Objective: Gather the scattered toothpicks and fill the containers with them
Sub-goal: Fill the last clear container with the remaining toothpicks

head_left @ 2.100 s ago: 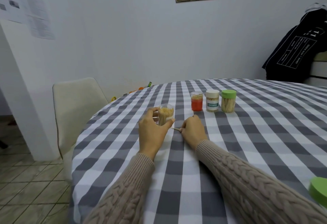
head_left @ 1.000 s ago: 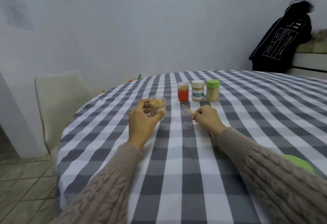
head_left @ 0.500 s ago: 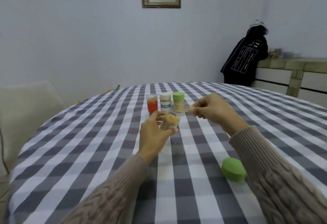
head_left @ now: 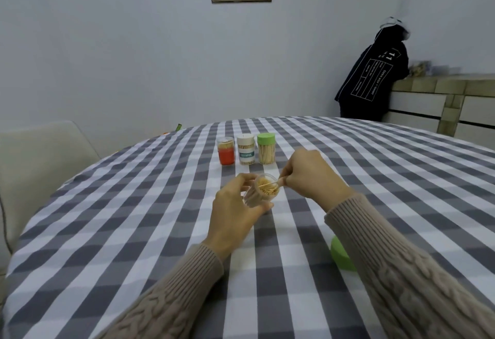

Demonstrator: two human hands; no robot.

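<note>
My left hand (head_left: 235, 212) grips a clear open container (head_left: 263, 190) packed with toothpicks, lifted off the checked table (head_left: 134, 218) and tilted toward me. My right hand (head_left: 308, 175) pinches a few toothpicks (head_left: 269, 184) whose tips lie across the container's mouth. Three more toothpick containers stand in a row farther back: an orange-bottomed one (head_left: 226, 151), a white-lidded one labelled toothpick (head_left: 246, 149) and a green-lidded one (head_left: 266, 148).
A loose green lid (head_left: 341, 255) lies on the table, partly hidden behind my right forearm. A beige chair (head_left: 40, 167) stands at the table's left. A dark jacket (head_left: 375, 81) hangs by a counter at the far right.
My right hand picked toothpicks up from the table beside the container and carried them to its mouth. My left hand lifted and tilted the container. The camera swung right.
</note>
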